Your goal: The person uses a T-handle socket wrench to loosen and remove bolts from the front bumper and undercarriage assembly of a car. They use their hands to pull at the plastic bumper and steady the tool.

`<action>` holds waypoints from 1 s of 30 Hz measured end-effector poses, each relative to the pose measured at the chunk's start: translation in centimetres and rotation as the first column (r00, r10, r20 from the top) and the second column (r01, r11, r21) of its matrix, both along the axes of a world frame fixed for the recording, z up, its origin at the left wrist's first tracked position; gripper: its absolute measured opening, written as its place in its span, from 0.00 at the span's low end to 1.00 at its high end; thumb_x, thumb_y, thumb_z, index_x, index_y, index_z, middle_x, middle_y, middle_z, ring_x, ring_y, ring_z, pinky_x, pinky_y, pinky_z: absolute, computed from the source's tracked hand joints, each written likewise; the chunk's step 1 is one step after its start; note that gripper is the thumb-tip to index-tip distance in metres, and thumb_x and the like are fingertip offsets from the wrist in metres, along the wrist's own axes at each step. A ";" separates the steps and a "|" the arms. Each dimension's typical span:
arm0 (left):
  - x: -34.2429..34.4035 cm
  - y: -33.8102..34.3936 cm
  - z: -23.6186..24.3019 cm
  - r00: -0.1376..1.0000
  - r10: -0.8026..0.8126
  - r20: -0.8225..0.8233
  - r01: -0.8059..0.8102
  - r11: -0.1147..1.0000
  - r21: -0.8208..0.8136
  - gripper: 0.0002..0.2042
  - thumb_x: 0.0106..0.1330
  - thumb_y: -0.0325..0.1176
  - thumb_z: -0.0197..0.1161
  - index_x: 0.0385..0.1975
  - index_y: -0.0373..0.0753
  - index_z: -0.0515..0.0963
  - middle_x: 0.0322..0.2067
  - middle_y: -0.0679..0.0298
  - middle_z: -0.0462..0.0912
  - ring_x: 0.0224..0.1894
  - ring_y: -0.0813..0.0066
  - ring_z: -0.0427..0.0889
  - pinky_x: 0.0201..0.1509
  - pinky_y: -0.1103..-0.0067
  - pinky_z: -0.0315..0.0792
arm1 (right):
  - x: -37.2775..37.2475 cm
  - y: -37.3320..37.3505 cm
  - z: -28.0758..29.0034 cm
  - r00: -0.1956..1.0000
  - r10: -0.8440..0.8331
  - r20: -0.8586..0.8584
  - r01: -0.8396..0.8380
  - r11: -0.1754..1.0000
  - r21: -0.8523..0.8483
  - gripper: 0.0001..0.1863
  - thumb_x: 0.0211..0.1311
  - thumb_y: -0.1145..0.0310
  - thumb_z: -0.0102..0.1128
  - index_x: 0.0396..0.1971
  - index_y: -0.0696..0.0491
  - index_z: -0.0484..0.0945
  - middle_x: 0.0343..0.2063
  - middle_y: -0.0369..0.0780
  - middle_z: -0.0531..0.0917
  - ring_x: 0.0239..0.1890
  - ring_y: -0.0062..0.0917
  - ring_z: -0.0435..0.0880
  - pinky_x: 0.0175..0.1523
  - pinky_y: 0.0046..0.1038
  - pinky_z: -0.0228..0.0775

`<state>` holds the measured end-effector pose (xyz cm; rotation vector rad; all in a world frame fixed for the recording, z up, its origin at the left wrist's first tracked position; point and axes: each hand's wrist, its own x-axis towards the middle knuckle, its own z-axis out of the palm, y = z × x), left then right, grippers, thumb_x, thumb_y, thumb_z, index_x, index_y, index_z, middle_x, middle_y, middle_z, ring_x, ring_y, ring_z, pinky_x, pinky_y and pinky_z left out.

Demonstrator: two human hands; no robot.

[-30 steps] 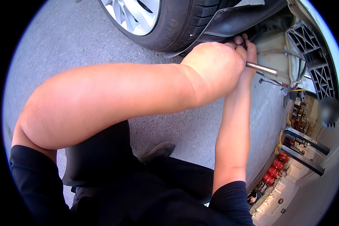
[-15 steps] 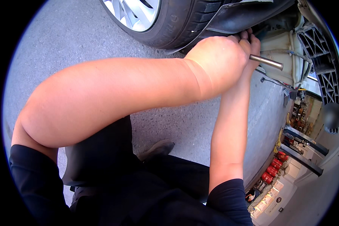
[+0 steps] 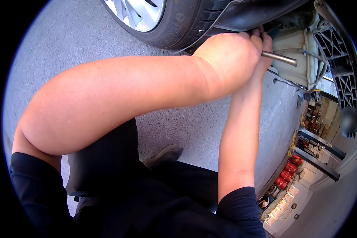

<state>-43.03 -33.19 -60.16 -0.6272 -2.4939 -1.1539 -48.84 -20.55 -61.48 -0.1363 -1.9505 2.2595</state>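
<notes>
Two bare hands of mine met beneath the bodywork, my left hand (image 3: 231, 55) crossing in front of my right hand (image 3: 266, 43). My left fist was clamped around a round metal bar (image 3: 281, 58); its back faced me, so most of the curled fingers lay out of sight. One end of the bar stuck out bare to the right, across my right hand and in front of an off-white plastic tank (image 3: 293, 45). The other end was lost behind my fist, and whatever it reached was hidden.

Of my right hand I saw only an edge and some bent fingertips, crowded against the left; I could not tell whether those fingers were together, apart or gripping something. Above them, the black wheel-arch liner (image 3: 250, 18) cast deep shadow.

Beside the liner stood the tyre (image 3: 178, 25), its silver alloy wheel (image 3: 141, 14) cut off by the upper edge. A ribbed hose (image 3: 293, 51) ran over the tank, next to a black lattice bracket (image 3: 341, 67). On the concrete floor (image 3: 186, 131), my shoe (image 3: 164, 155) showed only in part. Some red cylinders (image 3: 286, 174) in the far background were too small to identify.
</notes>
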 end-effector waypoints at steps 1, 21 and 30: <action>-0.2 0.1 0.0 1.000 0.010 0.011 -0.010 1.000 0.027 0.21 0.57 0.25 0.60 0.52 0.25 0.70 0.34 0.46 0.82 0.35 0.53 0.85 0.39 0.70 0.81 | -0.2 -0.2 0.0 1.000 0.000 0.019 0.002 0.995 -0.100 0.20 0.74 0.60 0.40 0.54 0.57 0.74 0.34 0.31 0.79 0.38 0.19 0.77 0.47 0.21 0.68; -2.9 5.9 1.5 0.773 -0.037 0.633 -0.294 0.864 0.409 0.12 0.63 0.30 0.53 0.36 0.29 0.82 0.31 0.50 0.85 0.36 0.53 0.85 0.41 0.68 0.77 | 7.4 3.1 -2.4 0.985 0.171 0.002 -0.141 0.802 0.581 0.32 0.76 0.48 0.37 0.66 0.58 0.58 0.60 0.45 0.71 0.61 0.29 0.72 0.65 0.32 0.64; -1.0 3.6 5.1 0.608 -0.404 0.684 -0.356 0.631 0.689 0.15 0.70 0.35 0.51 0.42 0.28 0.78 0.37 0.48 0.83 0.41 0.61 0.83 0.45 0.69 0.75 | 6.1 3.1 4.3 0.952 0.213 0.218 -0.236 0.968 0.088 0.37 0.75 0.41 0.31 0.64 0.60 0.63 0.58 0.47 0.74 0.60 0.28 0.74 0.66 0.32 0.63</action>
